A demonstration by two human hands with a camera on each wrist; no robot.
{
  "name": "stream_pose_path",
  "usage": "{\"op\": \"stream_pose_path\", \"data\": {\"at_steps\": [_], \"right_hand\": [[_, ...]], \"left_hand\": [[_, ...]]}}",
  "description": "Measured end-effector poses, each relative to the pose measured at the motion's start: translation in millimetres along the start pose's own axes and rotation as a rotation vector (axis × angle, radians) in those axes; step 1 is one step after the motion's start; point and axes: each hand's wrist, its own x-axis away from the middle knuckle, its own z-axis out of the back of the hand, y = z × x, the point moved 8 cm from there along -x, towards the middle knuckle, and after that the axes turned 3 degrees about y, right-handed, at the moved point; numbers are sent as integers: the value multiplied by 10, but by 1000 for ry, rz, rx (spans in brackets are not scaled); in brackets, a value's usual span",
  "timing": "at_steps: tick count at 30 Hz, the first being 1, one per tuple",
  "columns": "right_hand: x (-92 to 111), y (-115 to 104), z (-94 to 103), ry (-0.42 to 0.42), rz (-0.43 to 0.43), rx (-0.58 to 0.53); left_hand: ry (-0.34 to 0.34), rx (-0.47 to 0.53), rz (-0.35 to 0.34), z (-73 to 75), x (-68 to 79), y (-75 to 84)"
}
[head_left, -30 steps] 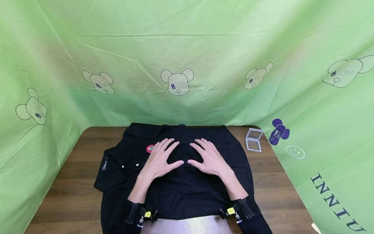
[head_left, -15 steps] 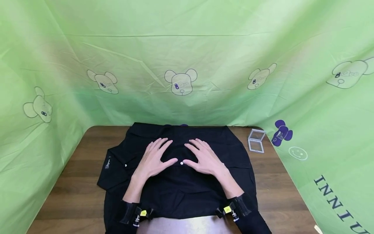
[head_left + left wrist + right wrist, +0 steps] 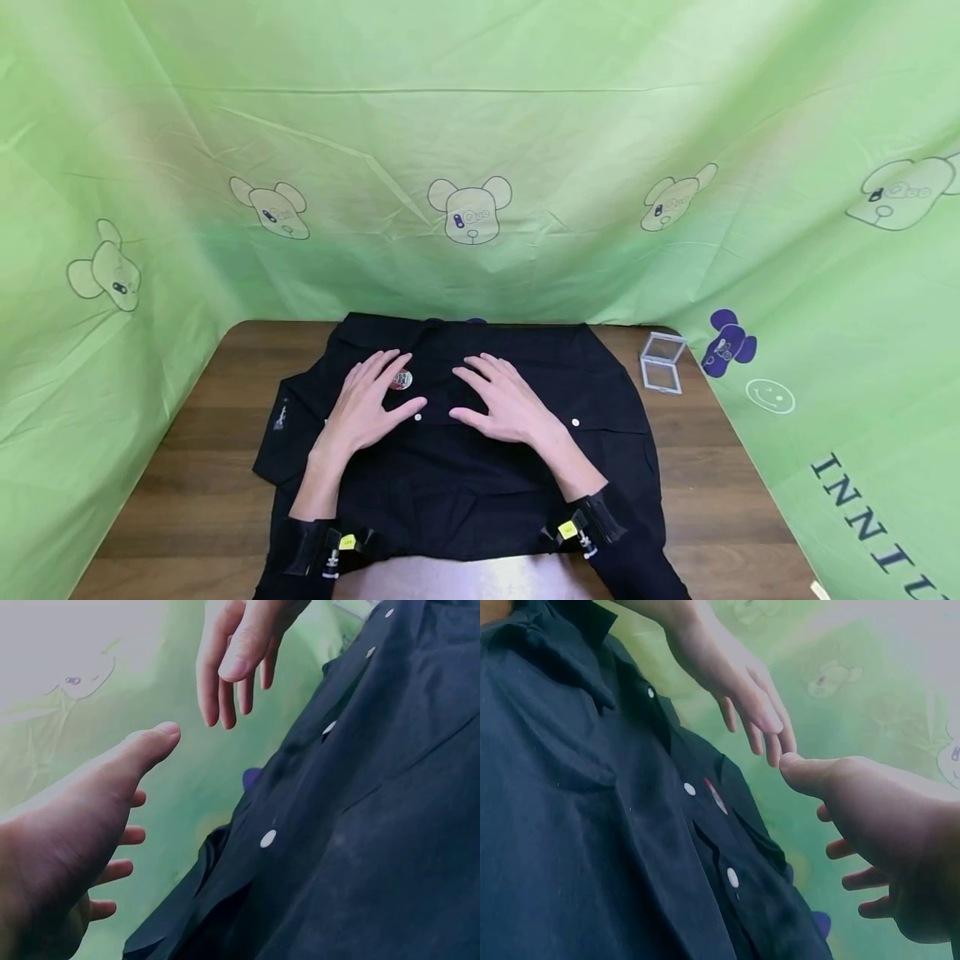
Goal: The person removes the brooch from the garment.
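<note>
A black shirt (image 3: 465,475) with white buttons lies spread across the wooden table, its sleeve with a small pale print (image 3: 281,414) toward the left. Over its left half hovers my left hand (image 3: 362,410), fingers straight and thumb pointing inward. A round red-and-white badge (image 3: 402,380) shows beside its index finger, partly covered. My right hand (image 3: 504,404) is over the middle of the shirt, held the same way. Both hands are empty, with a gap between the thumbs. In the left wrist view, a row of buttons (image 3: 268,838) runs along the dark cloth beside the hands.
A small clear hinged case (image 3: 662,363) stands open at the table's back right corner. Wooden tabletop (image 3: 720,492) shows on both sides of the shirt. Green printed cloth (image 3: 570,125) hangs behind and around the table.
Both hands have drifted left over the shirt, and the gap between the thumbs has widened. A button that was covered now shows by the left thumb. The shirt lies as before.
</note>
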Motion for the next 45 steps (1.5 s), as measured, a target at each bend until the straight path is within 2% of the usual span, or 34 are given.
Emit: {"op": "stream_pose_path", "data": {"at_steps": [10,17,28,39,45], "right_hand": [[-199,-148,-108,-40,30,-28],[-366,-250,-144,-56,66,-20],[-630,-321,-327,-81,100,-16],[-858,-353,-610,-122,96,-29],[-971,-407,-748,-100,85,-46]], "left_hand": [[28,18,41,110,30,-220],[35,26,69,129,48,-361],[49,32,61,62,82,-499],[29,60,98,-13,132,-597],[69,100,110,-52,153,-648]]}}
